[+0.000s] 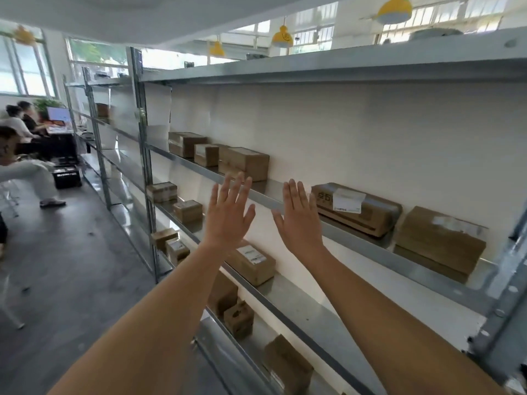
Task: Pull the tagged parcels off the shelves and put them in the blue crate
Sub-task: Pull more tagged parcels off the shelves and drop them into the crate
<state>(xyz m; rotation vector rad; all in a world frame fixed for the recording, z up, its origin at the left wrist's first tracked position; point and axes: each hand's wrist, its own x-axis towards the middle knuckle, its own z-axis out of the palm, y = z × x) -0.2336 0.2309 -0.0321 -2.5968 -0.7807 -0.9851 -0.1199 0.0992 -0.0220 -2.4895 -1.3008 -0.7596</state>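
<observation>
While both hands hover empty | white-tagged parcel (355, 208) | print unreadable

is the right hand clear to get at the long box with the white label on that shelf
Probably yes. The right hand is open and holds nothing, raised just left of the long box, which lies at the shelf's front edge with nothing between them.
</observation>
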